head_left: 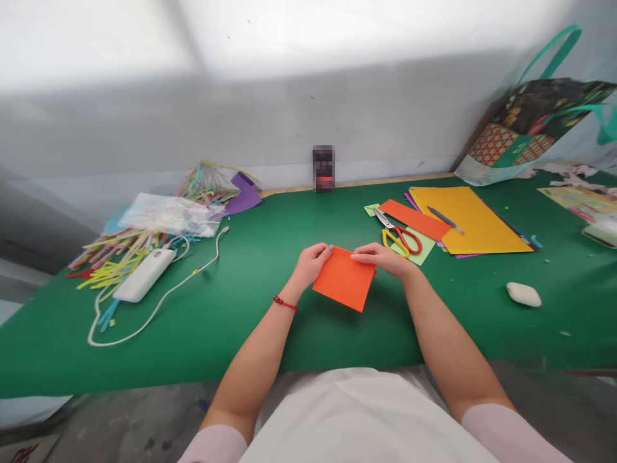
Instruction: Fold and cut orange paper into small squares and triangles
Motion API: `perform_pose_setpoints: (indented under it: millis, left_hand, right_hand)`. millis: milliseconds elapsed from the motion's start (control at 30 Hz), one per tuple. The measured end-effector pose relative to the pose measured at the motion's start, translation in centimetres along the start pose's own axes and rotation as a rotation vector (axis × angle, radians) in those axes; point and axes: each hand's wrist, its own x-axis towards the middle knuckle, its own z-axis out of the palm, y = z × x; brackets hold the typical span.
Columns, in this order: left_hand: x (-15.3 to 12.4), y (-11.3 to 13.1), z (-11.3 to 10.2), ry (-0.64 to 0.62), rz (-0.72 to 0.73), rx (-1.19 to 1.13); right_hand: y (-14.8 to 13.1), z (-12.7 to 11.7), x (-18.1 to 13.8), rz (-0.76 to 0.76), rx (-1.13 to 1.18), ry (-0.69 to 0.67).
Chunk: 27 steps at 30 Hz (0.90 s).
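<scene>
Two hands on the orange paper (344,280), mid tabletop (270,308), scissors (402,239) just beyond. I see left hand (311,263) grip pinched on top-left corner, right hand (383,258) grip pinched on top-right, prob. so sheet lies flat & square.

The orange sheet (344,278) looked like matt, smooth paper; the bench (270,308) wore a matt green covering; the scissors (398,235) had glossy plastic handles and metal blades.
</scene>
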Motion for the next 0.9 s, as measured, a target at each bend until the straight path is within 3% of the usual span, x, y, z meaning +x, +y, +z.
perform_pose_setpoints:
  millis: [100,267,600,900]
  left_hand:
    - [-0.2,0.2,0.1,-0.142,0.011,0.061]
    - [-0.6,0.5,0.7,-0.266,0.038,0.156]
    - [-0.7,0.5,0.8,-0.299,0.038,0.175]
    - [-0.5,0.3,0.6,-0.26,0.052,0.137]
  right_hand:
    - [0.2,-0.9,-0.3,-0.012,-0.025,-0.124]
    - [0.8,0.3,0.6,-0.009,-0.042,-0.111]
    - [1.1,1.3,1.2,-0.018,-0.026,-0.095]
    - [0.4,1.8,0.8,0.076,0.191,-0.117]
